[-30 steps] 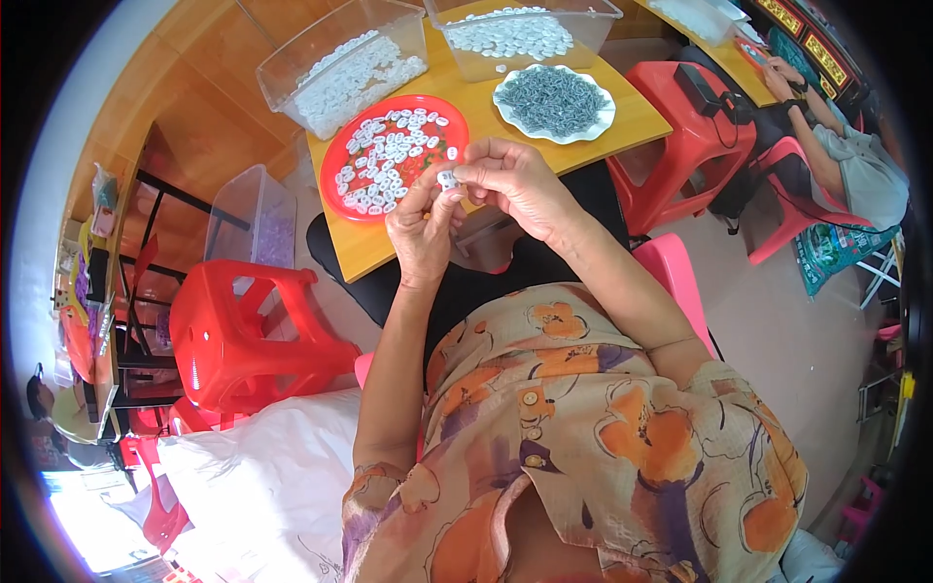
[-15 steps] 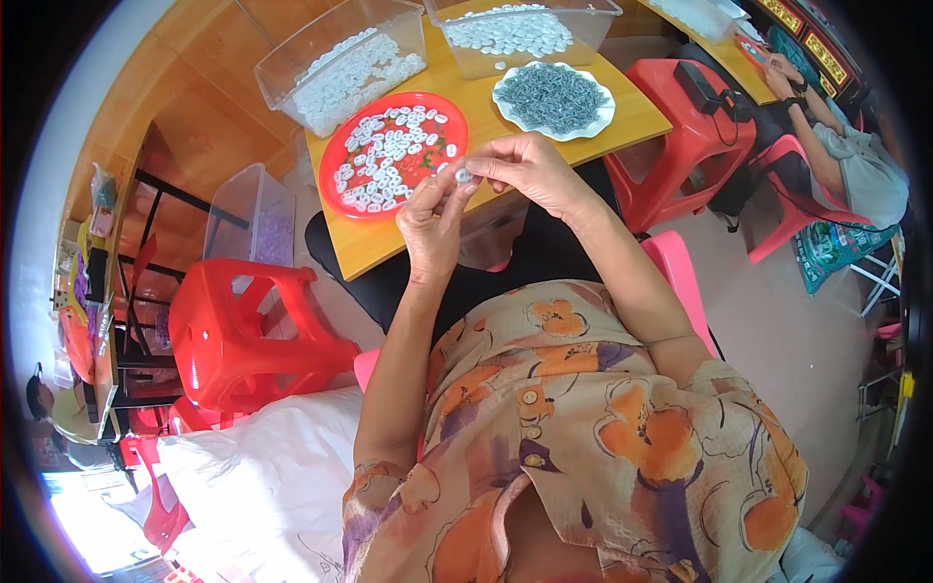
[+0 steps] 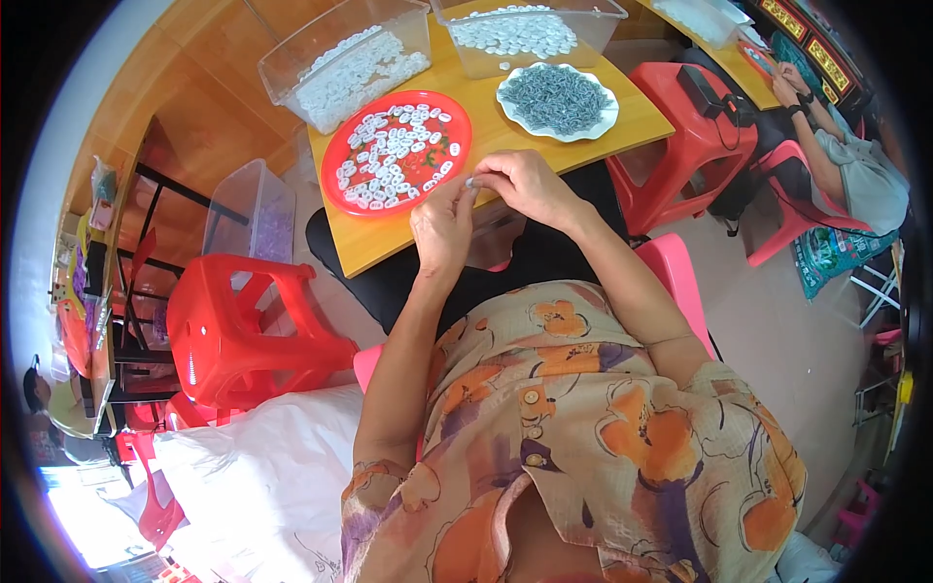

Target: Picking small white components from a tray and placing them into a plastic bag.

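Above the table's near edge, my two hands meet fingertip to fingertip. A small white piece (image 3: 470,182) shows between them, mostly covered by fingers. My left hand (image 3: 442,231) is closed in a pinch at the piece; my right hand (image 3: 527,189) pinches at it from the other side. Which fingers carry it is hard to make out. Just beyond my left hand lies a round red tray (image 3: 332,160), scattered with white oval plastic pieces (image 3: 387,146). Past my right hand sits a white scalloped plate (image 3: 608,119) heaped with thin grey metal-looking pieces (image 3: 556,99).
Two clear bins (image 3: 277,83) (image 3: 607,24) of white pieces stand at the back of the yellow table (image 3: 466,92). Red stools (image 3: 219,321) (image 3: 685,136) flank it. A white sack (image 3: 262,466) lies at lower left. Another person (image 3: 846,160) sits at far right.
My hands have come slightly nearer to me, and the fingers now cover more of the white piece. The view has shifted a little.
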`<state>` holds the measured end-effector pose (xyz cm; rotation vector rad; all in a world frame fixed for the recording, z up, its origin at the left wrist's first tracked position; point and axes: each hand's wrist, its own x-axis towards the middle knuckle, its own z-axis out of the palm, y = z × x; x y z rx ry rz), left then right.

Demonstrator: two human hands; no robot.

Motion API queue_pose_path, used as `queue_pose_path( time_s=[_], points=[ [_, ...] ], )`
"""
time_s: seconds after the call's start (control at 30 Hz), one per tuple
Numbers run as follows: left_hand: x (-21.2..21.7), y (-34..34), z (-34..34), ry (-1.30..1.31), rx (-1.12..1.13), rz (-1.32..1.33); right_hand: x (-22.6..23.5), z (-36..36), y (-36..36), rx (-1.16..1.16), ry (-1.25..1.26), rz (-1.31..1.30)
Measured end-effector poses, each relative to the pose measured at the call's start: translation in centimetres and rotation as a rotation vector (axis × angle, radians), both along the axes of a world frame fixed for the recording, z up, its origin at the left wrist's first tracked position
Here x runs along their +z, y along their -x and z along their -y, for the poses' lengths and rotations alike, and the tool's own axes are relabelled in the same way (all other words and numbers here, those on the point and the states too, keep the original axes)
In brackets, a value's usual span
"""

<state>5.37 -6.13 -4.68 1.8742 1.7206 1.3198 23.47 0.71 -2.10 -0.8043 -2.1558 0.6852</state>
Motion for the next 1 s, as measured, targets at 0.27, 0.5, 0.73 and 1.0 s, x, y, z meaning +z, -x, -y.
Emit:
queue_pose_path(
  time_s=[0.27,0.5,0.73,1.0],
  points=[
    [-1.4,0.1,-0.2,-0.147,0.019,-0.37,-3.2,-0.5,0.1,0.016,-0.152,0.008],
    [-1.6,0.1,-0.3,-0.164,0.011,-0.5,-3.4,-0.4,0.0,0.038,-0.103,-0.037],
    [-1.4,-0.4,-0.2,-0.13,0.01,-0.627,-3.9,-0.1,0.0,0.024,-0.165,-0.057],
    [-0.9,0.1,-0.3,-0.089,-0.015,-0.693,-5.4,0.0,0.1,-0.027,-0.248,-0.073]
  ],
)
